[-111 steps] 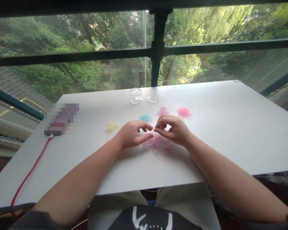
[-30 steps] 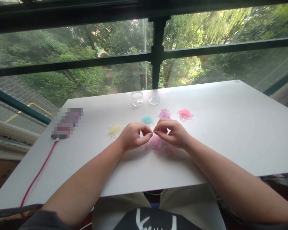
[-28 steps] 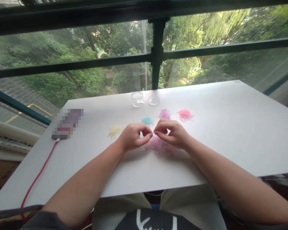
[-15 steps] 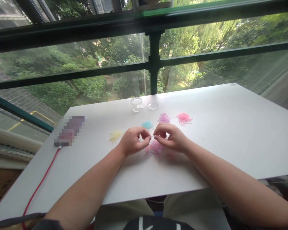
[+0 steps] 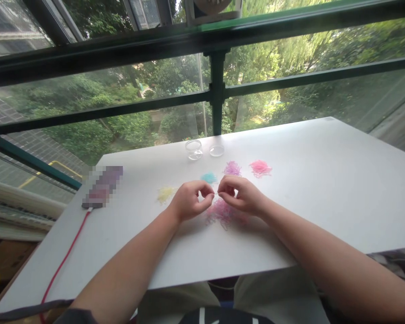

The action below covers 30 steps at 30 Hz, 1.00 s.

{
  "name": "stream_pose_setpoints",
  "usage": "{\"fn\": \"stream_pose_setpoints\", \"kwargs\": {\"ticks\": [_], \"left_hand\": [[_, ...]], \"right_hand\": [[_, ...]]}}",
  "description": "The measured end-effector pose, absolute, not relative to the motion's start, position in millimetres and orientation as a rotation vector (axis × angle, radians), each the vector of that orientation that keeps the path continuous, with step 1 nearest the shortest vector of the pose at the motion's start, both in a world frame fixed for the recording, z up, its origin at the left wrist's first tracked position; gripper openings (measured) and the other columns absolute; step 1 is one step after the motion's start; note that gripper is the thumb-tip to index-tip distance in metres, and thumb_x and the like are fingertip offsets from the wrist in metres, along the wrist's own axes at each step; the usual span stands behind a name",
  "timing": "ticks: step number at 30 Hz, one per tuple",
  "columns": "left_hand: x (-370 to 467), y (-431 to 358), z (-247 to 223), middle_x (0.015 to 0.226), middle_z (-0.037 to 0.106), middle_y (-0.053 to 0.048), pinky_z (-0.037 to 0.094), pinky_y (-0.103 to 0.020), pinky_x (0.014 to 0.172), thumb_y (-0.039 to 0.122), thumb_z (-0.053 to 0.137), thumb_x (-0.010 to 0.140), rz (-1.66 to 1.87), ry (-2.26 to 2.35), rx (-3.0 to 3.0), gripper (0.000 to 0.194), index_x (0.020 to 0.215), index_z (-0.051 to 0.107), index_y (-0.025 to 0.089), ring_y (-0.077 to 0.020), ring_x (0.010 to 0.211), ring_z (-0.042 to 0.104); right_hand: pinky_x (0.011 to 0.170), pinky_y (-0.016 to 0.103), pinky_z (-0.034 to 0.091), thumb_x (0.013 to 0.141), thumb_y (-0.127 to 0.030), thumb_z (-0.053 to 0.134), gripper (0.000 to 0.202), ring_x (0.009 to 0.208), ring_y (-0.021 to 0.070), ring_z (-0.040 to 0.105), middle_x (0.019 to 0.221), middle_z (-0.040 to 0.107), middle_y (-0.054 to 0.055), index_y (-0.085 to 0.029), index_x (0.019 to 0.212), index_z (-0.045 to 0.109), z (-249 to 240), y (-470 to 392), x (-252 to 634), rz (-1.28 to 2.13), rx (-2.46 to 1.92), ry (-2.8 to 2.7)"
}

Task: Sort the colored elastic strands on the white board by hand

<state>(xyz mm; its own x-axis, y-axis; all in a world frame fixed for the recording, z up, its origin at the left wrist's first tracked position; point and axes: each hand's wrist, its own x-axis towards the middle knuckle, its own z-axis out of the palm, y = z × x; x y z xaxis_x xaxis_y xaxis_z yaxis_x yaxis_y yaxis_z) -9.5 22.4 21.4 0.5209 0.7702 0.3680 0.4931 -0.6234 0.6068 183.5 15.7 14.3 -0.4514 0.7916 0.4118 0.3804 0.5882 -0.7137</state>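
Note:
Thumb and forefinger of my left hand (image 5: 193, 201) pinch one end of a thin, pale rubber band (image 5: 216, 194). My right hand (image 5: 240, 194) pinches the other end, so the band spans the small gap between my fingertips. Just below lies a mixed pile of small pink and purple rubber bands (image 5: 222, 215), partly covered by my right hand. Beyond my hands are a blue pile (image 5: 209, 177), a purple pile (image 5: 232, 168) and a pink pile (image 5: 260, 168). Left of my left hand sits a yellow pile (image 5: 164, 195).
A clear round jar (image 5: 193, 146) stands near the far edge of the white table (image 5: 324, 193), its round lid (image 5: 217, 150) beside it. On the left lies a blurred-out phone (image 5: 103, 186) with a red cable (image 5: 65, 256). Green-framed windows rise behind the table.
The view has shifted slightly. My hands keep almost the same place over the mixed pile, and the pale band between the fingertips shows a little more plainly.

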Motion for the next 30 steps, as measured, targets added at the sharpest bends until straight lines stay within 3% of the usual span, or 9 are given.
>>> {"fn": "stream_pose_setpoints", "kwargs": {"ticks": [8,20,30], "left_hand": [[-10.4,22.5,22.0,0.072,0.064,-0.002,0.042,-0.023,0.060,0.020,0.058,0.072,0.873,0.976,2.329,0.011,0.081,0.061,0.015,-0.0112,0.065,0.057],[-8.9,22.3,20.7,0.066,0.060,0.000,0.040,-0.022,0.058,0.015,0.054,0.073,0.902,0.967,2.344,0.005,0.072,0.060,0.015,-0.0092,0.061,0.053],[-8.8,23.0,21.2,0.067,0.058,-0.001,0.039,-0.022,0.059,0.014,0.055,0.071,0.921,0.960,2.345,0.004,0.073,0.058,0.015,-0.0097,0.064,0.052]], "right_hand": [[0.052,0.021,0.038,0.073,-0.013,0.051,0.004,0.055,0.0086,0.045,0.062,0.050,-0.002,-0.017,0.074,0.051,13.1,15.5,182.4,0.731,-0.980,-2.039],[0.053,0.021,0.039,0.076,-0.017,0.051,0.004,0.057,0.0088,0.047,0.065,0.051,-0.001,-0.017,0.080,0.051,13.2,14.2,183.3,0.760,-0.989,-2.095],[0.052,0.021,0.037,0.074,-0.013,0.049,0.005,0.056,0.0084,0.045,0.063,0.049,-0.002,-0.018,0.073,0.048,15.4,12.7,182.9,0.760,-1.002,-2.105]]}}
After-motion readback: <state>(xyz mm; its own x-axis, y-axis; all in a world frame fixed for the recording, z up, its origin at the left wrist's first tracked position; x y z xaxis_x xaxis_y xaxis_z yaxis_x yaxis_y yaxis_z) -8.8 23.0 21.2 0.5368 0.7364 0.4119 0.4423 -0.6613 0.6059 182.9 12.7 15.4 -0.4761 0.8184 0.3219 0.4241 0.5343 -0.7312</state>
